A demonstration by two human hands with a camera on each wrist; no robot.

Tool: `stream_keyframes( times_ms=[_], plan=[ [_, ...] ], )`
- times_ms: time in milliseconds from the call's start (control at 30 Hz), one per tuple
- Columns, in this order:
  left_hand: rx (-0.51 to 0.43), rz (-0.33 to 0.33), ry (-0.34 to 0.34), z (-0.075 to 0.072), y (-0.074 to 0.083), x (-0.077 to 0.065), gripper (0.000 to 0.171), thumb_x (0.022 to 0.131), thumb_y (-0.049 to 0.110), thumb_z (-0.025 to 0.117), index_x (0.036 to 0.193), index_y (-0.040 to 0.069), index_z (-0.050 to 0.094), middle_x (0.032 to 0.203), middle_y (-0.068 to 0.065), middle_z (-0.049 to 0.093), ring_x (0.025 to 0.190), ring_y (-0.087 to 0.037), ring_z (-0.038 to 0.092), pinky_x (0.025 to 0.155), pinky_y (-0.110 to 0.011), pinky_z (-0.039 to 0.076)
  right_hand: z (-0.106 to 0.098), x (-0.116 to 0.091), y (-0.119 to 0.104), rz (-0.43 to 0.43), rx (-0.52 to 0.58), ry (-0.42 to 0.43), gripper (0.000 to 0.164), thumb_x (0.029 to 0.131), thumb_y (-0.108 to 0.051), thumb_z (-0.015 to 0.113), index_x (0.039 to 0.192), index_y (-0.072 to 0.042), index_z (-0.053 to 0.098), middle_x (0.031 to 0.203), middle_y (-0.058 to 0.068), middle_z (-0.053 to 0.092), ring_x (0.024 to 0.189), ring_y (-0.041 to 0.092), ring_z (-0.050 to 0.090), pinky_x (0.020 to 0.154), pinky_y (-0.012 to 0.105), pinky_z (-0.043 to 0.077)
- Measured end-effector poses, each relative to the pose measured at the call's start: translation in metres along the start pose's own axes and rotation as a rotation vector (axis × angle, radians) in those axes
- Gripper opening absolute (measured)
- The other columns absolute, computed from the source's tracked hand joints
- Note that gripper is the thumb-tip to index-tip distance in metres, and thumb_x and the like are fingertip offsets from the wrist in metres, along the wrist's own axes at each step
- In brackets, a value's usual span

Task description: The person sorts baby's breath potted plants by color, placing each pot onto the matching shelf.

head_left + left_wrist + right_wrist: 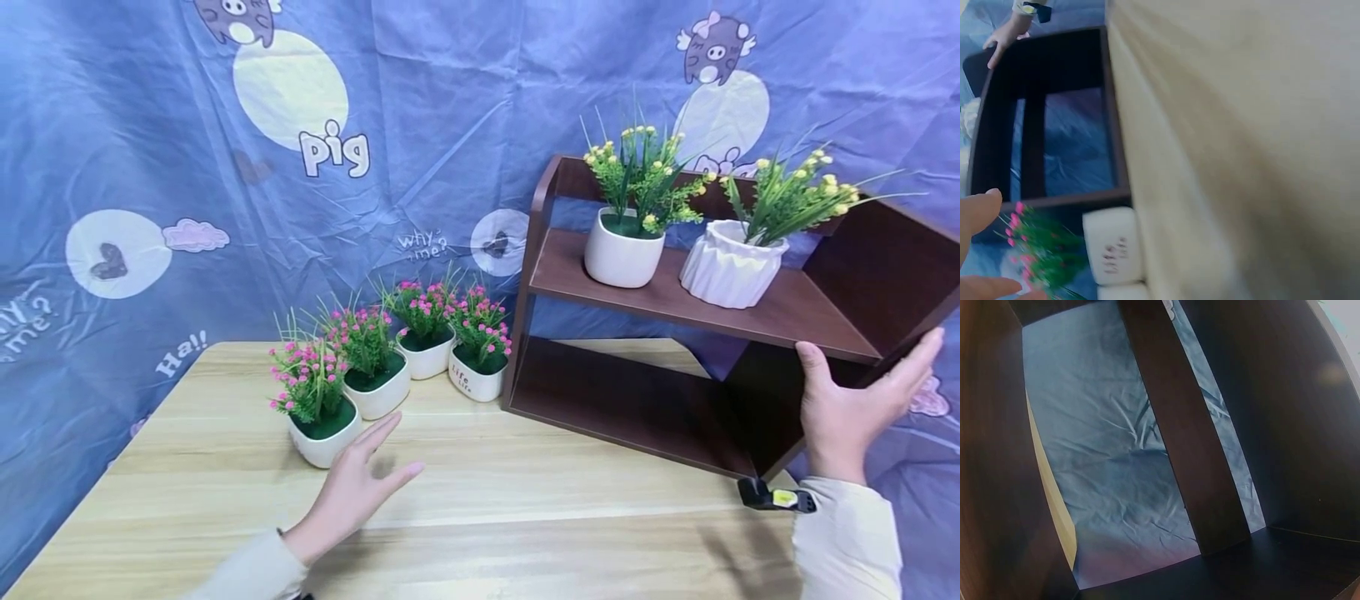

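A dark brown two-tier shelf [637, 400] stands at the right of the table. My right hand [855, 408] rests against its right side panel, thumb up at the upper board's front edge and fingers stretched along the panel's front edge. My left hand [356, 492] reaches over the table with fingers straight and thumb spread, holding nothing. Its fingertips are close to the front white pots of pink flowers [322, 437]. Several such pots stand left of the shelf, one marked "Life" [1113, 247]. On the upper board sit a smooth white pot [624, 254] and a pleated white pot [731, 271], both with yellow flowers.
The wooden table [480, 517] carries the shelf and pink-flower pots. Behind hangs a blue printed cloth [435, 108], which also shows through the shelf's open back in the right wrist view. A brown back rail [1175, 437] crosses that opening.
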State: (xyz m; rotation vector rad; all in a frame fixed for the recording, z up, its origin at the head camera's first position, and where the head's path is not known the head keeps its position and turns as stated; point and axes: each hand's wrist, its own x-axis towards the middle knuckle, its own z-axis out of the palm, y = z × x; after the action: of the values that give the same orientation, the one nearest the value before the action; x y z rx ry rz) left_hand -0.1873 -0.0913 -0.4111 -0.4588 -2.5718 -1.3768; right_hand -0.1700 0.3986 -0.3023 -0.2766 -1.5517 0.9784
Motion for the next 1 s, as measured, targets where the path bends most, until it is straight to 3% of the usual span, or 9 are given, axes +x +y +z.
stream_keyframes(
  times_ms=[167, 333, 500, 667, 767, 867, 1000],
  plan=[
    [0.008, -0.036, 0.033, -0.011, -0.018, -0.014, 0.071, 0.08, 0.028, 0.078, 0.137, -0.003, 0.049, 0.142, -0.021, 0.047, 0.13, -0.034, 0.045, 0.099, -0.043, 0.045, -0.001, 0.001, 0.001, -0.009, -0.006, 0.006, 0.106, 0.074, -0.039, 0.082, 0.151, -0.001, 0.02, 0.158, 0.004, 0.021, 0.144, 0.013, 0.013, 0.109, 0.012, 0.0],
    [0.09, -0.012, 0.125, -0.023, -0.03, -0.028, 0.069, 0.079, 0.025, 0.08, 0.135, -0.002, 0.052, 0.14, -0.019, 0.05, 0.125, -0.035, 0.05, 0.094, -0.047, 0.047, -0.001, 0.0, 0.001, -0.004, 0.008, 0.006, 0.107, 0.072, -0.039, 0.083, 0.151, -0.001, 0.021, 0.158, 0.005, 0.021, 0.144, 0.013, 0.013, 0.109, 0.011, 0.0],
    [0.082, -0.024, 0.208, -0.034, -0.036, -0.038, 0.067, 0.078, 0.018, 0.08, 0.135, -0.004, 0.05, 0.141, -0.019, 0.046, 0.114, -0.039, 0.056, 0.089, -0.043, 0.051, 0.0, 0.0, 0.001, -0.012, 0.005, 0.004, 0.107, 0.072, -0.038, 0.083, 0.151, -0.001, 0.021, 0.158, 0.006, 0.021, 0.144, 0.012, 0.014, 0.11, 0.012, 0.0],
    [0.049, -0.149, 0.229, -0.044, -0.039, -0.038, 0.08, 0.08, 0.021, 0.079, 0.143, -0.005, 0.037, 0.145, -0.026, 0.032, 0.122, -0.045, 0.047, 0.095, -0.035, 0.044, -0.001, -0.001, 0.002, -0.01, 0.009, 0.003, 0.106, 0.072, -0.038, 0.083, 0.15, 0.0, 0.021, 0.158, 0.006, 0.022, 0.144, 0.012, 0.015, 0.11, 0.011, 0.0],
    [0.044, -0.233, 0.212, -0.047, -0.042, -0.033, 0.095, 0.08, 0.027, 0.079, 0.148, -0.006, 0.022, 0.15, -0.03, 0.022, 0.133, -0.049, 0.032, 0.108, -0.046, 0.031, -0.001, -0.001, 0.002, 0.001, 0.014, 0.006, 0.107, 0.072, -0.039, 0.083, 0.151, -0.001, 0.021, 0.158, 0.005, 0.021, 0.144, 0.013, 0.013, 0.109, 0.011, 0.0],
    [0.006, -0.323, 0.184, -0.047, -0.047, -0.026, 0.106, 0.08, 0.03, 0.078, 0.151, -0.004, 0.007, 0.154, -0.031, 0.013, 0.139, -0.049, 0.018, 0.113, -0.057, 0.019, 0.0, -0.001, 0.002, -0.006, 0.008, 0.008, 0.106, 0.073, -0.039, 0.082, 0.151, -0.001, 0.021, 0.158, 0.005, 0.022, 0.144, 0.014, 0.014, 0.11, 0.013, 0.0],
    [-0.126, -0.408, 0.163, -0.043, -0.051, -0.017, 0.111, 0.082, 0.027, 0.077, 0.152, 0.001, -0.004, 0.156, -0.028, 0.007, 0.142, -0.045, 0.014, 0.115, -0.055, 0.015, -0.001, 0.0, 0.002, -0.03, 0.008, 0.013, 0.105, 0.072, -0.039, 0.083, 0.15, -0.001, 0.023, 0.157, 0.006, 0.023, 0.143, 0.013, 0.017, 0.112, 0.016, 0.003]
  ],
)
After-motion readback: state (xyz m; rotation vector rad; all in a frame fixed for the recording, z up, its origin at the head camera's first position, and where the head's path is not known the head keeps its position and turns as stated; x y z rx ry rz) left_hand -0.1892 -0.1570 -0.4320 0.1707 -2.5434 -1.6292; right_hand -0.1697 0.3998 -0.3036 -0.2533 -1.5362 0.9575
